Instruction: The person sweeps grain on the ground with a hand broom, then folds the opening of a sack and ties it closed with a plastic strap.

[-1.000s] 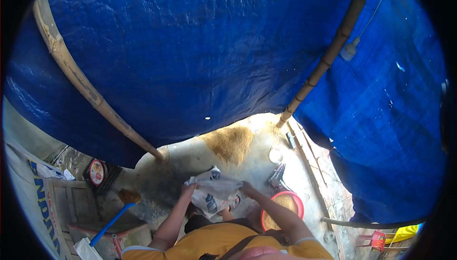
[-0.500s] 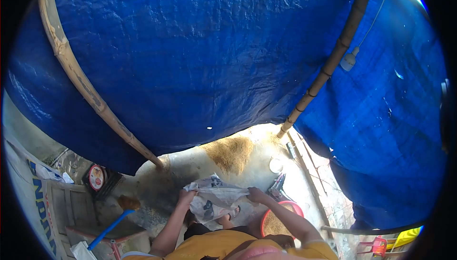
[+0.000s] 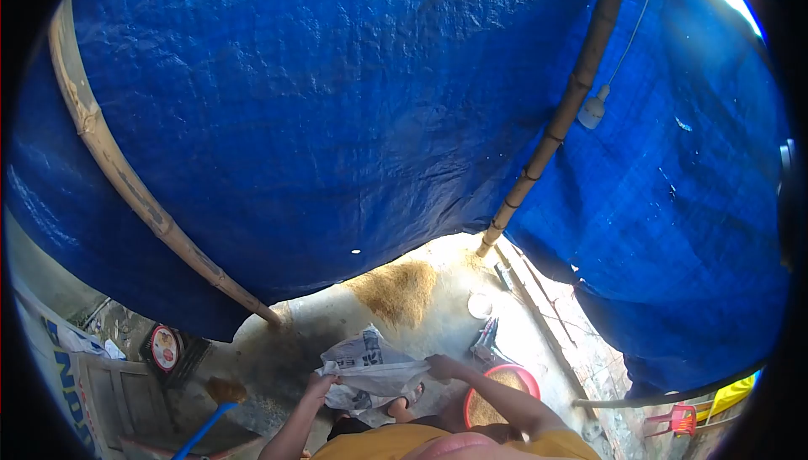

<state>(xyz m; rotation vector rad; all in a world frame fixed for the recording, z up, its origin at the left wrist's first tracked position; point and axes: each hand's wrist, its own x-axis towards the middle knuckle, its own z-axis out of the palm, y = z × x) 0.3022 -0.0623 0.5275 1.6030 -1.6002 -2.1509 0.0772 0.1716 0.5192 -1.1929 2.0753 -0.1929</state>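
Hands, 2 pcs: L hand, fingers curled, L end of sack pinched; R hand, R end pinched likewise. Exact finger placement too small to be told.

White sack, 1 pc, w/ dark print: held above floor, stretched btwn both hands; edge pulled near-straight from hand to hand, the rest left creased.

Near side of sack: foot, partly covered; dark shorts; yellow shirt.

R of sack: red basin, filled w/ grain, partly hidden by R forearm; dark item, type unclear, set btwn sack & basin; farther out, red chair & yellow cloth.

Beyond sack: straw-coloured heap, spread loose on floor; to its R, white container.

L of sack: blue handle w/ brown head; round red-rimmed item, label unreadable; wooden furniture; lettered banner, at far L.

Beyond & above sack: blue tarp, hung in folds, crossed by L bamboo pole & R bamboo pole; bulb, hung on cord near R pole.
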